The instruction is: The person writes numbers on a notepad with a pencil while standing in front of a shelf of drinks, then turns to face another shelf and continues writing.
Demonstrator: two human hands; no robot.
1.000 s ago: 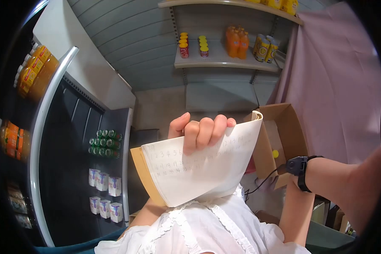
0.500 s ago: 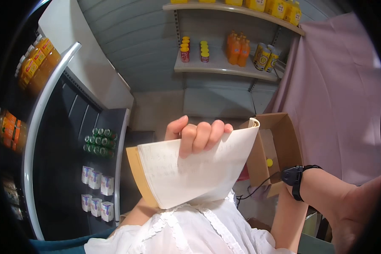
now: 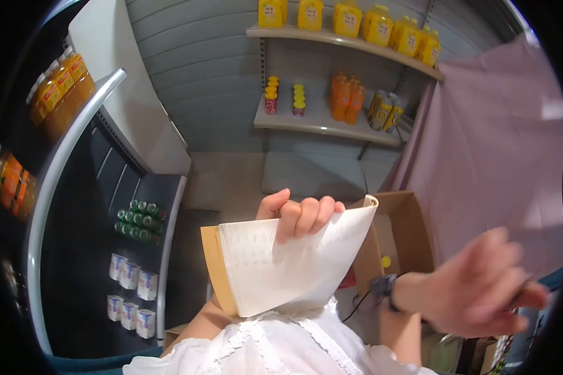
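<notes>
My left hand (image 3: 303,214) grips an open notebook (image 3: 288,269) from behind, its fingers curled over the top edge. Faint rows of handwritten numbers show on the white page, and a tan cover (image 3: 219,272) sticks out along the left side. The notebook stands tilted in front of my white top (image 3: 275,344). Off to the right, my right hand (image 3: 485,287) is raised and smeared by motion, so I cannot tell if it holds anything. A dark watch (image 3: 385,290) sits on that wrist, and a cardboard box (image 3: 410,234) lies behind it.
Shelves on the left carry juice bottles (image 3: 59,94), green cans (image 3: 141,220) and white cartons (image 3: 130,275). Ahead, a wall shelf (image 3: 325,128) holds orange bottles (image 3: 346,99) and small cans, with yellow bottles (image 3: 375,26) above. A pink curtain (image 3: 488,150) hangs at the right.
My right hand has swung from the lower right edge up and into fuller view. My left hand still grips the notebook. The view has tilted up, showing more of the upper shelf.
</notes>
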